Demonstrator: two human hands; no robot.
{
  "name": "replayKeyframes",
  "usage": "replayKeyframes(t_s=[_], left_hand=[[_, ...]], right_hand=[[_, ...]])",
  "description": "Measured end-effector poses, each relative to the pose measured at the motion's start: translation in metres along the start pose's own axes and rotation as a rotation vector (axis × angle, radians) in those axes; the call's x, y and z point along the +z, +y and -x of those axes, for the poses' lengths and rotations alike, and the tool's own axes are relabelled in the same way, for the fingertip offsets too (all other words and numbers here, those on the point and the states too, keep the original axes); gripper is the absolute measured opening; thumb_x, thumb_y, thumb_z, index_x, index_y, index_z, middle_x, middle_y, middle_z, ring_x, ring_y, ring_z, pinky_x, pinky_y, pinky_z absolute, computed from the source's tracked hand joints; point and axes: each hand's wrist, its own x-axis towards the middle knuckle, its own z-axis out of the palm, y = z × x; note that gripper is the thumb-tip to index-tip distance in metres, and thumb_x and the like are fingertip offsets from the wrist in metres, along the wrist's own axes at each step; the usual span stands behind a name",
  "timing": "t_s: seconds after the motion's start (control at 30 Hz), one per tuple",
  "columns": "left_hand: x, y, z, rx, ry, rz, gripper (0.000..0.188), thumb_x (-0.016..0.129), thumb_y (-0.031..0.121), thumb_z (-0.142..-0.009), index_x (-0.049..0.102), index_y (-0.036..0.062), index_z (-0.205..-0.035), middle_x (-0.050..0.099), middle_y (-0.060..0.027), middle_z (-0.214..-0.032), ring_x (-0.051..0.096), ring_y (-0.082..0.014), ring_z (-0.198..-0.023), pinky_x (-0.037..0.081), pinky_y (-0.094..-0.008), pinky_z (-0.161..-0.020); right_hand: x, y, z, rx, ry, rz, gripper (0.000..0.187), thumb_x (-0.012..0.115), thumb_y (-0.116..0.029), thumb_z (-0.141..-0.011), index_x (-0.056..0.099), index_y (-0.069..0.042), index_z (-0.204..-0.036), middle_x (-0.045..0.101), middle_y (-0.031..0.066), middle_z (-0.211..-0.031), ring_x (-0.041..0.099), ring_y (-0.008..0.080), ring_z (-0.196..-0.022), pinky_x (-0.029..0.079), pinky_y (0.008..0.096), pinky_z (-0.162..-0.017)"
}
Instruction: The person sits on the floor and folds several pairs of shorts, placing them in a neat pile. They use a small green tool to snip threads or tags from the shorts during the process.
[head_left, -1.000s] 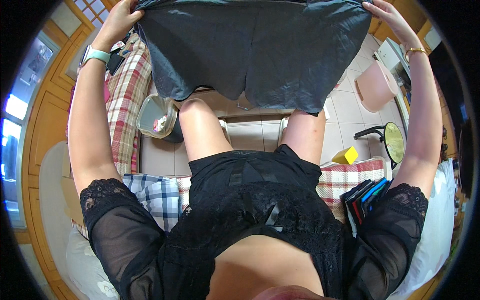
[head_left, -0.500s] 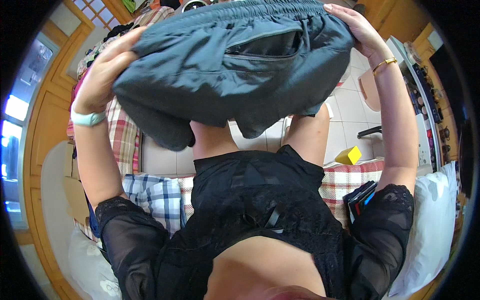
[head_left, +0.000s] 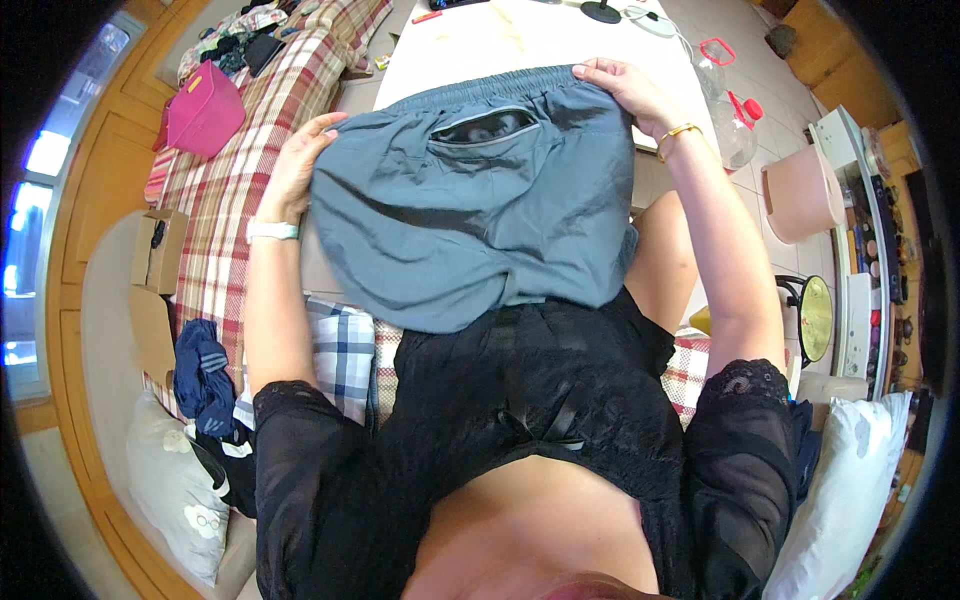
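Note:
A pair of grey-blue shorts is stretched between my two hands above my lap. Its gathered elastic waistband lies at the far side, and a zip pocket below it gapes open on a dark lining. My left hand grips the waistband's left end, thumb and fingers closed on the cloth. At the right end, my right hand pinches the waistband's edge. The lower hem hangs down over my thighs and touches or nearly touches my black clothing.
A white table stands ahead, beyond the shorts. On the left runs a plaid-covered sofa with a pink cap and dark blue clothing. A pink bin and clear bottles with red tops stand at right.
The shorts have come lower and nearer to me, now hanging flatter with the back facing up. Both hands moved inward with them. My view has tilted up, showing the white table.

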Motion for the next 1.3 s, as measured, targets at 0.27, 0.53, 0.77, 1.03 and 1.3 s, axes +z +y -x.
replayKeyframes(t_s=[0.27, 0.53, 0.77, 1.03, 1.3], left_hand=[[-0.014, -0.113, -0.05, 0.022, 0.376, -0.169, 0.029, 0.061, 0.007, -0.097, 0.062, -0.0014, -0.125, 0.068, -0.0102, -0.116, 0.064, -0.0163, -0.101, 0.05, -0.0281, -0.092], [0.114, -0.08, 0.044, 0.605, 0.181, -0.766, 0.022, 0.064, 0.007, -0.09, 0.068, 0.0053, -0.111, 0.062, -0.015, -0.132, 0.057, -0.0318, -0.125, 0.04, -0.0422, -0.109], [0.137, -0.102, 0.093, 0.444, -0.052, -0.864, 0.076, 0.084, 0.022, -0.073, 0.055, 0.016, -0.143, 0.027, -0.0167, -0.164, 0.027, -0.0383, -0.15, 0.03, -0.0488, -0.119], [0.13, -0.113, 0.102, 0.338, -0.126, -0.852, 0.123, 0.093, 0.051, -0.057, 0.031, 0.0231, -0.159, 0.009, -0.0197, -0.168, 0.019, -0.0448, -0.151, 0.028, -0.0555, -0.119], [0.132, -0.111, 0.11, 0.282, -0.112, -0.813, 0.123, 0.094, 0.041, -0.058, 0.028, 0.0199, -0.16, 0.008, -0.0186, -0.168, 0.019, -0.0429, -0.152, 0.028, -0.0533, -0.12]], right_hand=[[0.046, 0.076, -0.045, 0.018, 0.257, 0.064, 0.031, 0.069, -0.026, -0.097, 0.068, -0.005, -0.12, 0.071, 0.0009, -0.101, 0.061, 0.0087, -0.091, 0.048, 0.0239, -0.084], [0.1, 0.108, -0.007, -0.227, 0.119, 0.314, 0.055, 0.066, -0.009, -0.095, 0.049, -0.007, -0.146, 0.06, 0.0185, -0.134, 0.062, 0.0236, -0.116, 0.051, 0.0336, -0.1], [0.155, 0.1, 0.096, -0.537, 0.063, 0.504, 0.033, 0.071, -0.014, -0.089, 0.063, -0.003, -0.119, 0.063, 0.0149, -0.114, 0.066, 0.0297, -0.101, 0.053, 0.0367, -0.09], [0.169, 0.093, 0.164, -0.346, -0.435, 0.431, 0.029, 0.072, -0.011, -0.089, 0.07, -0.004, -0.117, 0.059, 0.0111, -0.096, 0.06, 0.0257, -0.087, 0.05, 0.0357, -0.08], [0.17, 0.094, 0.173, -0.335, -0.43, 0.338, 0.026, 0.073, -0.008, -0.088, 0.07, -0.002, -0.113, 0.058, 0.0103, -0.097, 0.059, 0.0217, -0.086, 0.049, 0.0339, -0.081]])
